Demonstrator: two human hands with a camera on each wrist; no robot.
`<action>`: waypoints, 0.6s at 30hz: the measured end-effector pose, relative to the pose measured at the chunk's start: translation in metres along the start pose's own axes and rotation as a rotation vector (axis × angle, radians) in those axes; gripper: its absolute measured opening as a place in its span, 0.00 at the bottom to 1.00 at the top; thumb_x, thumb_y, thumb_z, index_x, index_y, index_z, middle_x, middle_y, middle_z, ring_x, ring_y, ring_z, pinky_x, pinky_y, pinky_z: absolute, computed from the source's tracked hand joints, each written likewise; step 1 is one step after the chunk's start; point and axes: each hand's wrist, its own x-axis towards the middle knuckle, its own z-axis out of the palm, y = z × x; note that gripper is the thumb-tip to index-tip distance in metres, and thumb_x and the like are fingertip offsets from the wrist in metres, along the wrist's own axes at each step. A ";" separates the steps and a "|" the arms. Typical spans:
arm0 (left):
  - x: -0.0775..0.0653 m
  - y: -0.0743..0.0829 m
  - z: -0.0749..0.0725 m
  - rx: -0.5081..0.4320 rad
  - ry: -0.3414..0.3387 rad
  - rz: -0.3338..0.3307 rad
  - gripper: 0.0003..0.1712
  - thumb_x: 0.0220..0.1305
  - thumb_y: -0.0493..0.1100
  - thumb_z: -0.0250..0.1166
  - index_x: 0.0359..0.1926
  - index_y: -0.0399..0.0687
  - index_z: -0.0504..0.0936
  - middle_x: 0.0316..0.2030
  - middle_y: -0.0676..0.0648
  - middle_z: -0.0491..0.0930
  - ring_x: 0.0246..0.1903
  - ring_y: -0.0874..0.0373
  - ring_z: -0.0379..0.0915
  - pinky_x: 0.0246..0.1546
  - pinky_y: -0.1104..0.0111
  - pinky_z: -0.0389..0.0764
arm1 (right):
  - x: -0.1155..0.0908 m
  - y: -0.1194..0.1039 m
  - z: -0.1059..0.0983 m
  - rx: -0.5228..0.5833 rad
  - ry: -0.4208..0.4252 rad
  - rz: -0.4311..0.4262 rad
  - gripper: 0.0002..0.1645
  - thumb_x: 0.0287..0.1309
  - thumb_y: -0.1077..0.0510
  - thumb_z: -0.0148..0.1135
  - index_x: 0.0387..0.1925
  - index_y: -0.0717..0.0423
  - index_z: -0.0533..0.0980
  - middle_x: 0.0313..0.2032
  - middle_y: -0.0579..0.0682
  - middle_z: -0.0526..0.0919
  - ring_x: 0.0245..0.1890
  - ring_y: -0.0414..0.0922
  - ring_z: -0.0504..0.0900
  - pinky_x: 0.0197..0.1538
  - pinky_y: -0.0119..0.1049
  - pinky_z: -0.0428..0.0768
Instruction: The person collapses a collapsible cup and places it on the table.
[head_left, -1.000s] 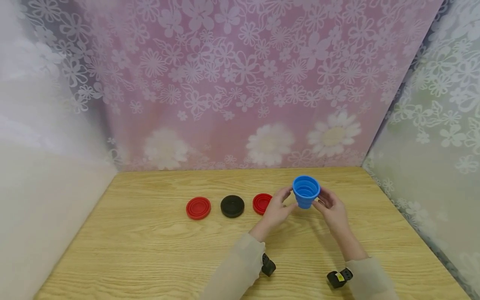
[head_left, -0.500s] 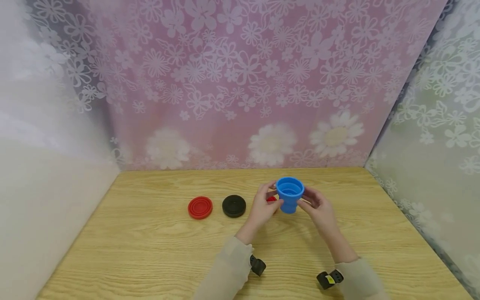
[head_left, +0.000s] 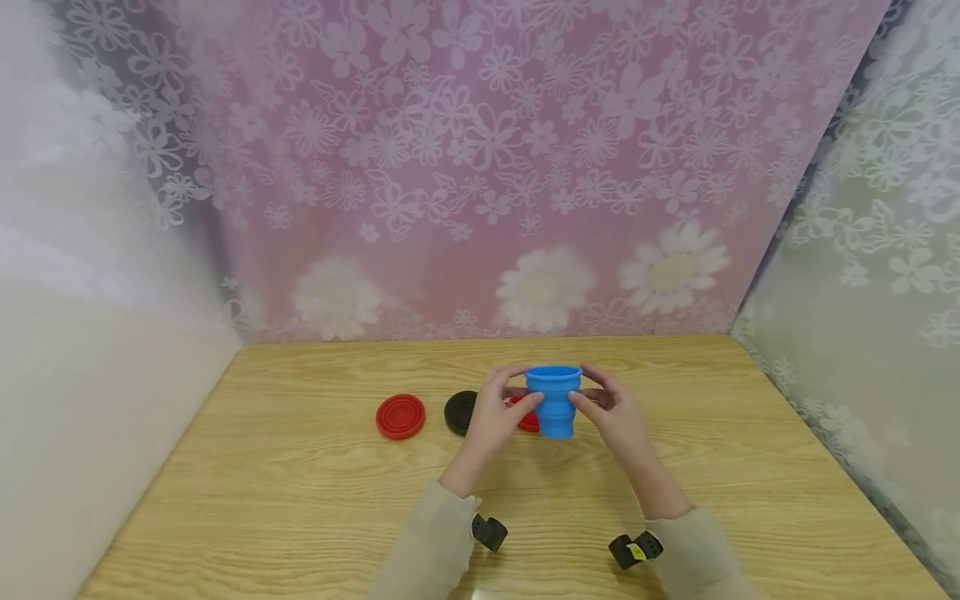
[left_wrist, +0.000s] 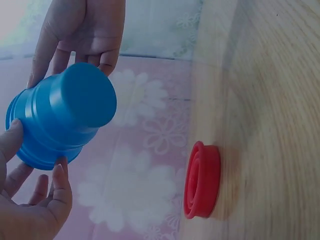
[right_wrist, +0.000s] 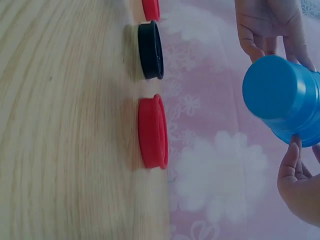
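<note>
A blue collapsible cup (head_left: 556, 408), pulled out to its full stepped height, is held above the table between both hands. My left hand (head_left: 491, 412) grips its rim from the left with thumb and fingers, and my right hand (head_left: 618, 417) grips it from the right the same way. In the left wrist view the smooth closed base of the cup (left_wrist: 90, 95) faces the camera, clear of the wood. Behind the left fingers a flattened red cup (head_left: 528, 423) lies on the table, partly hidden in the head view.
Left of the hands lie a flattened black cup (head_left: 459, 412), partly covered by the left hand, and another flattened red cup (head_left: 400, 417). All rest on the wooden table (head_left: 315, 500). A pink flowered cloth (head_left: 450, 208) hangs behind the table's far edge.
Both hands have carried the blue cup leftward, in front of the nearer red cup. Its mouth, earlier tipped toward the head camera, is now seen nearly side-on.
</note>
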 end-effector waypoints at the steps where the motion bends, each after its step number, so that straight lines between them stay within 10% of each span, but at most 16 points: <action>1: -0.001 0.001 -0.002 0.012 0.010 -0.007 0.24 0.56 0.44 0.62 0.54 0.46 0.71 0.47 0.45 0.66 0.42 0.51 0.74 0.36 0.67 0.77 | 0.000 -0.001 0.002 0.007 -0.009 -0.006 0.32 0.55 0.55 0.59 0.59 0.61 0.62 0.56 0.56 0.65 0.39 0.35 0.74 0.42 0.25 0.73; 11: -0.016 0.038 -0.024 0.106 0.061 -0.033 0.19 0.58 0.42 0.60 0.49 0.36 0.72 0.46 0.41 0.71 0.35 0.48 0.73 0.27 0.69 0.75 | 0.007 -0.008 0.025 0.029 0.024 0.034 0.26 0.52 0.55 0.62 0.51 0.63 0.69 0.49 0.56 0.71 0.38 0.41 0.74 0.41 0.31 0.75; 18: -0.012 0.020 -0.034 0.041 0.077 -0.097 0.21 0.58 0.47 0.60 0.47 0.37 0.73 0.42 0.41 0.73 0.33 0.46 0.75 0.28 0.57 0.77 | 0.011 -0.011 0.039 0.040 0.033 0.092 0.24 0.52 0.54 0.62 0.47 0.64 0.69 0.45 0.58 0.72 0.46 0.48 0.70 0.47 0.38 0.72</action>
